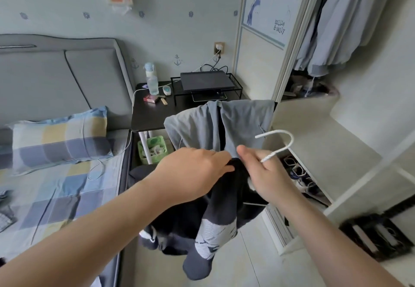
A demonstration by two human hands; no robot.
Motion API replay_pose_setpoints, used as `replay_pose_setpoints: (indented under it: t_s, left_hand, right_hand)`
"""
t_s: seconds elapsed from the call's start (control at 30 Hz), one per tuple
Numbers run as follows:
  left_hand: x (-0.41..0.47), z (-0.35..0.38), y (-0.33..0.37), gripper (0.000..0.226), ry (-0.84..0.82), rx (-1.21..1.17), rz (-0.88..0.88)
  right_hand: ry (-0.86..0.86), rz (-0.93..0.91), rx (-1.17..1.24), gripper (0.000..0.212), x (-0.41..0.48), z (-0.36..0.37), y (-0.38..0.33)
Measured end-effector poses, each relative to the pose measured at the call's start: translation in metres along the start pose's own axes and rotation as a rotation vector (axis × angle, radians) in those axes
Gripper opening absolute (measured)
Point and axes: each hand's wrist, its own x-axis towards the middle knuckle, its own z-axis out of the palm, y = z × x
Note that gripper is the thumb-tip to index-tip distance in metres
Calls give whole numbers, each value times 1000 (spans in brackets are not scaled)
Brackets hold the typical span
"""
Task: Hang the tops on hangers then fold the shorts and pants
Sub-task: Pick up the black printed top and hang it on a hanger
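The dark top (215, 219) hangs beneath both hands, its lower folds bunched and hard to make out. At the top's collar the left hand (193, 172) pinches the fabric; beside it the right hand (267, 174) curls round the white hanger (269, 156), whose bar the top hides. Behind the top a grey garment (242, 125) hangs draped

Above your right hand (267, 174), the hanger (276, 152) shows only its white hook; the dark top (186, 219) covers nearly all the rest. The fingertips of your left hand (193, 170) disappear into that top's fabric. The lower frame edge cuts off both forearms. The small items (151, 99) on the black table (146, 118) beyond your hands cannot be identified. The dark object (377, 237) on the floor, right of your right hand, is blurred.
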Motion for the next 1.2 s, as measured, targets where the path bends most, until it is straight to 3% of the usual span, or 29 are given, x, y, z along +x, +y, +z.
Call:
replay_pose_setpoints:
  t_s: [0.17, 0.27, 0.37, 0.57, 0.73, 0.83, 0.9, 1.0, 1.2]
  left_hand:
    - [8, 9, -8, 30, -116, -101, -182]
    - [6, 2, -20, 31, -54, -165, -306]
    - [2, -4, -26, 29, 73, -224, -399]
    - [4, -6, -20, 24, 260, -384, -449]
    - [0, 2, -14, 24, 300, -443, -497]
    - [-1, 4, -14, 23, 305, -470, -535]
    - [-2, 4, -15, 25, 317, -491, -570]
    - [-6, 1, -20, 30, 338, -509, -607]
    - [-28, -10, -42, 14, 334, -424, -617]
  right_hand:
    - [96, 34, 121, 50, 2, -3, 6]
    - [249, -74, -13, 15, -7, -13, 19]
    - [381, -137, -42, 12, -18, -17, 32]
    - [-86, -4, -39, 27, -23, 19, 40]
    - [-12, 25, 11, 35, -16, 36, 40]
    - [-124, 113, 87, 26, -11, 43, 44]
    - [-281, 158, -44, 16, -9, 48, 49]
    - [-423, 221, -195, 20, -11, 48, 63]
    - [-331, 213, -680, 25, -5, 17, 105]
